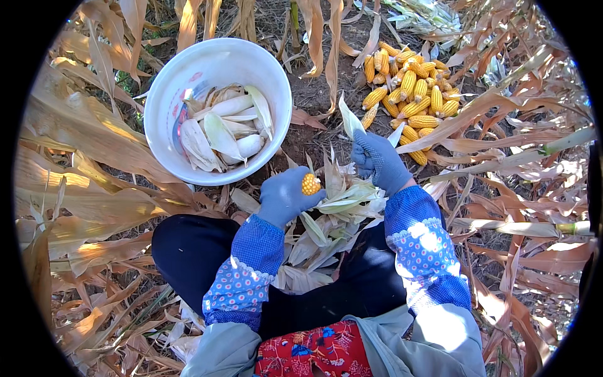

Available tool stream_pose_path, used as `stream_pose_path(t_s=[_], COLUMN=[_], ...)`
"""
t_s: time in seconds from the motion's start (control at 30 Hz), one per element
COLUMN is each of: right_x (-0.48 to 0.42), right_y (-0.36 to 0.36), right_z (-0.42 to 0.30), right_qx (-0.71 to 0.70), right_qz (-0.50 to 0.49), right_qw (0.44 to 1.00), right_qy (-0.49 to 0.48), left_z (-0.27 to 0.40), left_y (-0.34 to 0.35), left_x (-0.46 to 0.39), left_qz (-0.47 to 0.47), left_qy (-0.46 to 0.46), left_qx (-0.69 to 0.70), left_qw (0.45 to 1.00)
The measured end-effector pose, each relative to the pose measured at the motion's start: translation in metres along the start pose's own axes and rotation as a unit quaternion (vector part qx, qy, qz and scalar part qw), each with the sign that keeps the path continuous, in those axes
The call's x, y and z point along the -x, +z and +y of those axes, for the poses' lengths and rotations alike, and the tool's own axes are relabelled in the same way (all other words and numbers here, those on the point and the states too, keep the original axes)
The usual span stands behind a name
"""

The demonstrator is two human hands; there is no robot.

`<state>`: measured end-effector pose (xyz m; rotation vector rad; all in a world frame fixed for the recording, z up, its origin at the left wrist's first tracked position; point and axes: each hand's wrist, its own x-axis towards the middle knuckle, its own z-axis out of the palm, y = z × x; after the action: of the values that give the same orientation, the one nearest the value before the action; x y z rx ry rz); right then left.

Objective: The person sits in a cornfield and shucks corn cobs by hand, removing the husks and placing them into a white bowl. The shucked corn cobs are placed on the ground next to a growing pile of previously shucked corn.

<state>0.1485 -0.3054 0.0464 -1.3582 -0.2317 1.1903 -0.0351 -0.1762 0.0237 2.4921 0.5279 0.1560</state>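
My left hand [288,194], in a grey-blue glove, is closed around a yellow husked corn cob [311,184]; one end of the cob shows beside the thumb. To its right, my right hand [379,158], gloved alike, grips pale green corn husk [350,118] that sticks up past the fingers. Stripped husks [351,202] lie on the ground between and below the hands. Up and left of my left hand stands a white plastic bucket [218,178] holding several ears of corn in their husks [231,106]. Beyond my right hand is a pile of husked yellow cobs [417,94].
Dry corn leaves [94,188] crowd the left side, and leaning dry stalks [509,226] cross the right side close to my right sleeve. More husks [424,16] lie beyond the cob pile. My bent legs [198,254] frame the husks below my hands.
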Motion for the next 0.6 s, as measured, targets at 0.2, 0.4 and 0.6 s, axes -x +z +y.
stream_pose_path(t_s=[0.2,0.4,0.6], right_x=[-0.004,0.009,-0.003], right_y=[0.022,0.036,0.042], right_z=[0.056,0.036,0.053], right_qx=[0.649,0.159,0.159], right_qz=[-0.166,-0.286,-0.122], right_qw=[0.742,0.941,0.977], right_qy=[-0.028,0.082,0.073], left_z=[-0.005,-0.013,-0.019], left_y=[-0.013,0.012,0.039], left_x=[-0.007,-0.007,-0.012], left_qz=[0.097,0.122,0.066], left_qy=[-0.192,-0.208,-0.255], left_qx=[0.641,0.782,0.782], left_qw=[0.736,0.574,0.565])
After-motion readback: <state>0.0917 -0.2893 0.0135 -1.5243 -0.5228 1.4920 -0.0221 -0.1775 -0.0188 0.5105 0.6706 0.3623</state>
